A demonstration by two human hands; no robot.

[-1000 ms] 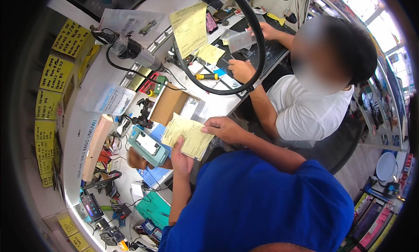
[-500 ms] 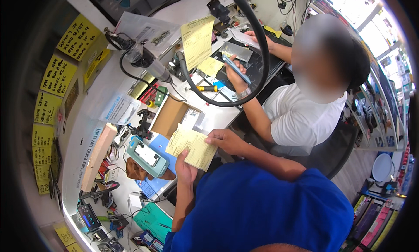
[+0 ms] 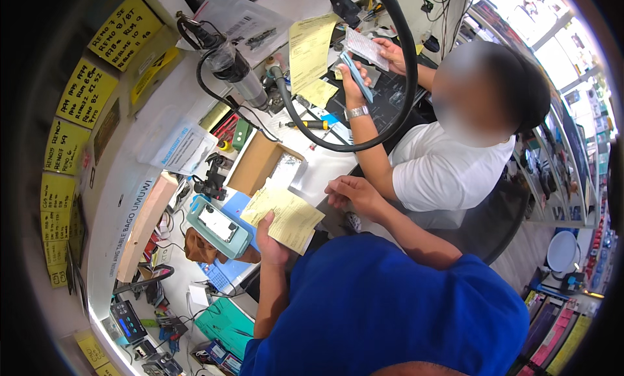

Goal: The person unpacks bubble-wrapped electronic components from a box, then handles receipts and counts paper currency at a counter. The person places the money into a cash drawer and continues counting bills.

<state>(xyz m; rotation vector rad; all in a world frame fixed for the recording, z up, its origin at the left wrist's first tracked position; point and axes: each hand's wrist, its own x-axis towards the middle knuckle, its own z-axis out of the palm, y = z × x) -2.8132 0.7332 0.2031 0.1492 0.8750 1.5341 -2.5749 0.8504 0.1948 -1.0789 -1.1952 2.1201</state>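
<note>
Where the smooth white table (image 3: 318,171) ends on our side, the person in the royal-blue cloth shirt (image 3: 390,304) has a creased rectangular yellow paper form (image 3: 286,216) held up by the near edge. Left hand (image 3: 273,242): closed on the form's lower left side, thumb on top. Right hand (image 3: 351,194): partly open, fingers loosely curled, just beyond the form's right corner, apart from it. I see nothing in it, though the palm is hidden.

Left of the form, in from the near edge: pale-teal plastic box with rounded corners (image 3: 244,241), white-faced rectangular slab (image 3: 218,221) in it. Crumpled brown cloth (image 3: 198,246) right beside. Open brown cardboard box (image 3: 250,161) sits past the form, toward the far edge. Yellow-and-black screwdriver (image 3: 314,124) lies farther right.

At the table's right end, a co-worker in a white T-shirt (image 3: 448,174) holds a slim light-blue phone (image 3: 357,77) and a whitish bubble-textured pouch (image 3: 367,49). Thick black curved tube (image 3: 408,64) arcs above that end.
</note>
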